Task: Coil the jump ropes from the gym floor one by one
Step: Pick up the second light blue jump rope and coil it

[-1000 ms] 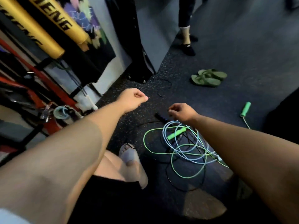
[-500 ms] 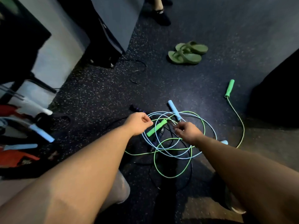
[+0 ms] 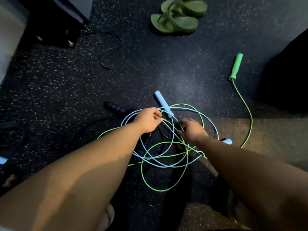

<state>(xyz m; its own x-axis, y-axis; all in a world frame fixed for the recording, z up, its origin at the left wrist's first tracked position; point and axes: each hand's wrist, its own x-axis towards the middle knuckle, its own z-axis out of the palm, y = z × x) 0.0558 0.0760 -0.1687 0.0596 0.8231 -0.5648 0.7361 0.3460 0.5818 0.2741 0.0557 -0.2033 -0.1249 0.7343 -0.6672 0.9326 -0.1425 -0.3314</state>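
Three jump ropes lie tangled on the speckled floor. The blue jump rope (image 3: pixel 215 129) has one handle (image 3: pixel 162 104) at the far side of the pile and another (image 3: pixel 227 141) by my right forearm. The green jump rope (image 3: pixel 158 189) runs out to a green handle (image 3: pixel 235 67) at the right. A black rope's purple-striped handle (image 3: pixel 116 109) lies to the left. My left hand (image 3: pixel 148 120) is curled closed over the blue loops, and a green cord leads from its fingers. My right hand (image 3: pixel 191 130) pinches the blue cord just below the far handle.
A pair of green sandals (image 3: pixel 176 19) lies at the top. A loose black cord (image 3: pixel 115 40) rests beside a black machine base (image 3: pixel 55 27) at the upper left. A dark bulky object (image 3: pixel 286 77) fills the right edge. Another pale blue handle (image 3: pixel 2 160) shows at the left edge.
Both hands dropped from above the floor down into the rope pile. The second green handle, seen beside my left hand half a second ago, is now out of sight under that hand.
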